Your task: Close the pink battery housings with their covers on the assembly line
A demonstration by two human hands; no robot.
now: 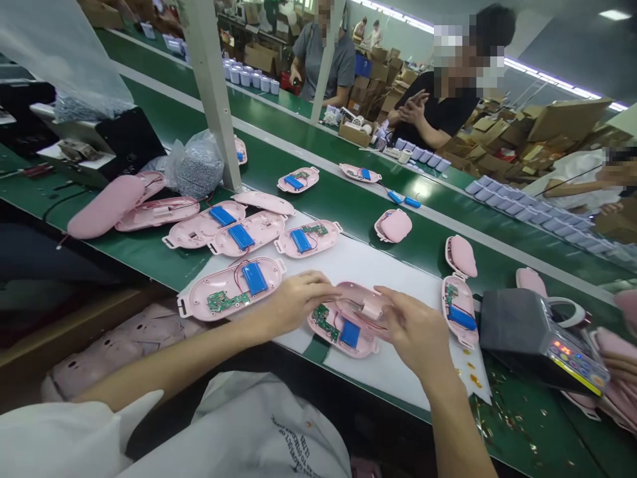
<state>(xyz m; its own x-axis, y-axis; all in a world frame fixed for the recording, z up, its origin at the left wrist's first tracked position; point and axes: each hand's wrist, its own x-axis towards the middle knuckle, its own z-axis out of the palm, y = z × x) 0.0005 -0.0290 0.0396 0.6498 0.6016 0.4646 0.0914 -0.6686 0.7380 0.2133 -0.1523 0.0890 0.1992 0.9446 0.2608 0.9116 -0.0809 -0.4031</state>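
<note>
A pink oval shell half (pixel 354 293), its hollow inside showing, is held tilted between my two hands. My left hand (pixel 301 299) pinches its left end, while my right hand (pixel 415 325) grips the right end. Just beneath it lies another pink shell half (pixel 365 346) with a green circuit board (pixel 326 323) and a blue battery (pixel 351 333); thin wires run between the halves. To the left, near my left forearm, rests a similar open shell (pixel 199 297) with its own board and blue battery (pixel 254 277). All of these are over a white sheet (pixel 393 265).
Several open pink shells (pixel 308 239) lie at the back left beside a bag of small parts (pixel 199 162). A grey machine with a lit display (pixel 542 342) stands right. A post (pixel 209 93) rises from the green bench. Across the conveyor (pixel 328 192) are co-workers (pixel 442 86).
</note>
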